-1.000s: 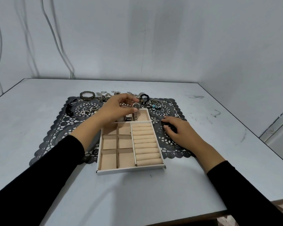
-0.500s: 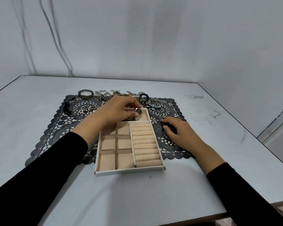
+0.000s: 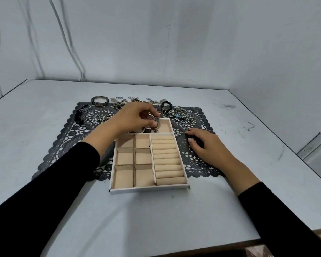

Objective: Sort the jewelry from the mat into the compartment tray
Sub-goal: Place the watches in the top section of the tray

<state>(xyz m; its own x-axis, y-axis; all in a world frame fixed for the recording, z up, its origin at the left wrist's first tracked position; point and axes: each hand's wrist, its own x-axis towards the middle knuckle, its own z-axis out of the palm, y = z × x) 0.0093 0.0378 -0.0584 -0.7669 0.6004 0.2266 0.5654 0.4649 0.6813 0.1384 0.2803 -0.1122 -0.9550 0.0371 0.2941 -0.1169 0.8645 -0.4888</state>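
Observation:
A white compartment tray (image 3: 148, 188) with beige lining lies on a black lace mat (image 3: 63, 143). My left hand (image 3: 132, 117) reaches over the tray's far long compartment and pinches a metal watch (image 3: 155, 121) that sits low in that compartment. My right hand (image 3: 206, 147) rests on the mat just right of the tray, fingers loosely bent, nothing seen in it. Loose jewelry lies along the mat's far edge: a bronze bangle (image 3: 100, 100), a black beaded bracelet (image 3: 166, 105), rings and chains (image 3: 93, 117).
The tray has small square cells on the left and a column of ring rolls (image 3: 168, 160) on the right. The grey table (image 3: 174, 216) ends at walls behind and to the right. Cables (image 3: 69, 43) hang on the back wall.
My left hand has lowered the watch from above the tray's far end down into the far compartment. My right hand has stayed on the mat.

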